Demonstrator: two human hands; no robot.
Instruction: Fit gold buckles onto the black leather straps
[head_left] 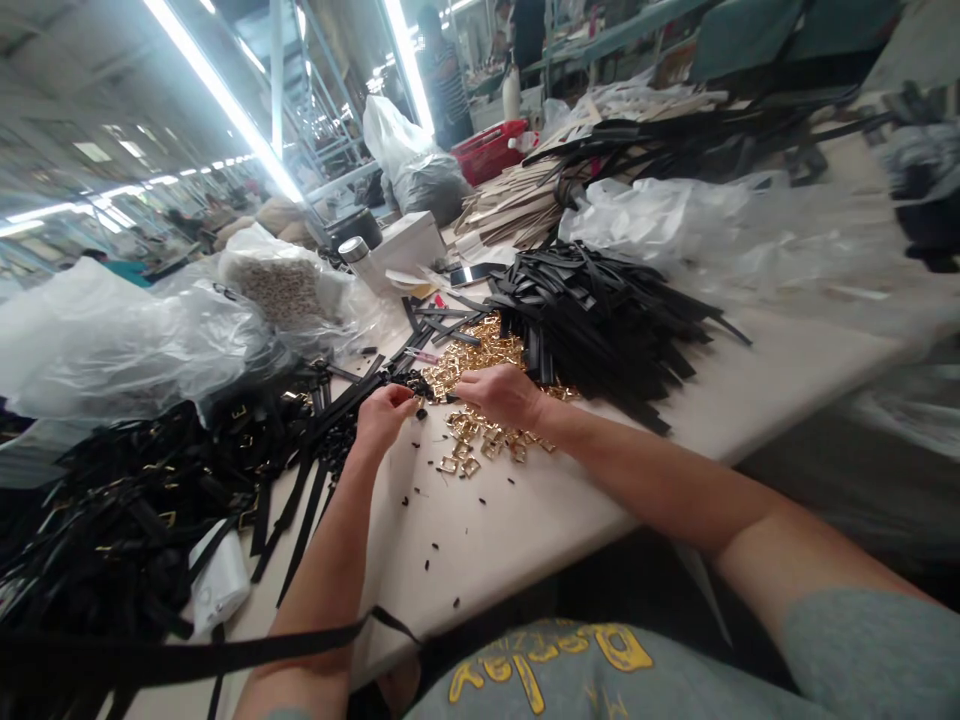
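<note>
My left hand [384, 412] is closed in a pinch on what looks like a small gold buckle [418, 404], low over the table. To its right, my right hand [504, 394] has its fingers pressed together at the pile of gold buckles [480, 346]. Something small and dark shows at those fingertips, too little to name. More loose gold buckles [469, 466] lie just below the right hand. Beside the left hand is a heap of small black pieces [409, 380], and a few black bits are scattered on the pale tabletop [487, 535].
Black straps [600, 325] are heaped behind my right hand. Straps with gold buckles [150, 500] cover the left side, near a white object [219, 575]. Behind stand a flask [360, 262], a phone [474, 274], a white box [411, 245] and plastic bags [281, 285].
</note>
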